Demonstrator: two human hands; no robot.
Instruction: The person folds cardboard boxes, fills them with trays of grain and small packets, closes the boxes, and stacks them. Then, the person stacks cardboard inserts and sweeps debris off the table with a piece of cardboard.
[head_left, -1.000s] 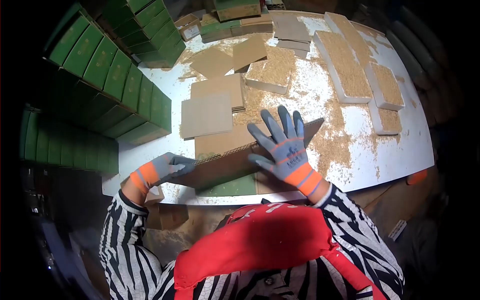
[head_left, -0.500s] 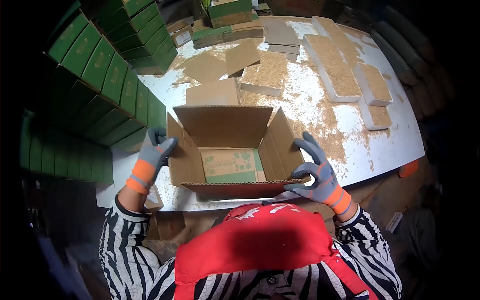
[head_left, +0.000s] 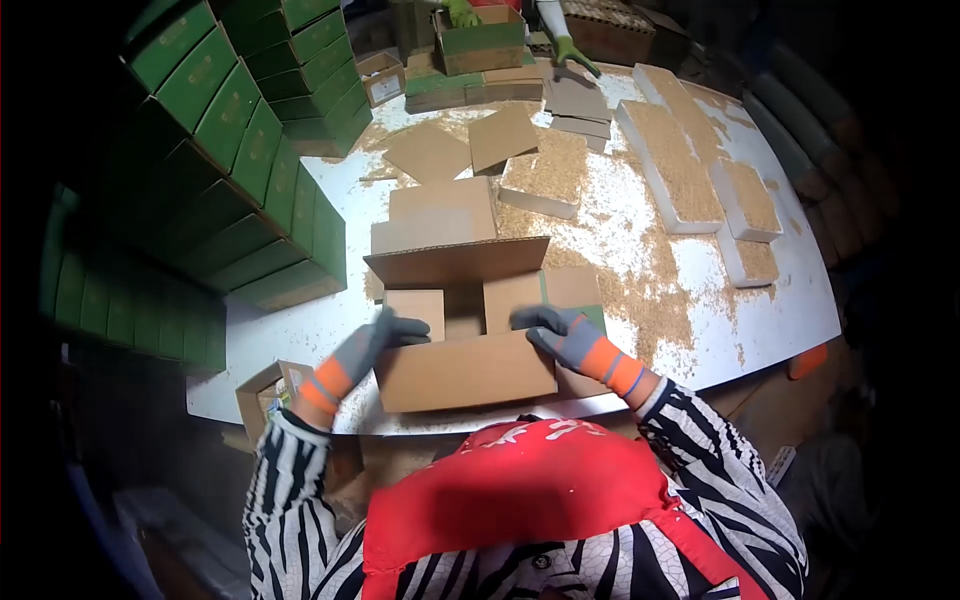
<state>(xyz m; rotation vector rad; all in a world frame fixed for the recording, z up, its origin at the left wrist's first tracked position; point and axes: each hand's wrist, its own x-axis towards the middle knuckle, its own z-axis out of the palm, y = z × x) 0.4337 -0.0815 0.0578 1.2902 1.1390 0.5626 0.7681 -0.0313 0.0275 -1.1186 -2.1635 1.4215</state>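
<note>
In front of me on the table stands a brown cardboard box [head_left: 466, 376], its two side flaps folded inward and a gap between them. Its back flap [head_left: 460, 262] stands up, and the front flap leans toward me. My left hand [head_left: 372, 345], in a grey glove with an orange cuff, lies with stretched fingers on the left side flap [head_left: 415, 308]. My right hand [head_left: 570, 340], gloved alike, rests its extended fingers on the right side flap [head_left: 510, 300]. Parts of the fingertips are hard to make out.
Stacked green boxes [head_left: 240, 140] rise on the left. A small open carton [head_left: 265, 390] stands by my left forearm. Flat cardboard sheets [head_left: 430, 152] and sawdust-covered white blocks [head_left: 665, 165] lie on the table [head_left: 720, 340]. Across it, another person's green-gloved hand [head_left: 572, 55] reaches over cardboard pieces.
Both side flaps have gone from upright to folded inward, and my hands have moved closer together over them. Another person's gloved hands and arm have come into view at the far side.
</note>
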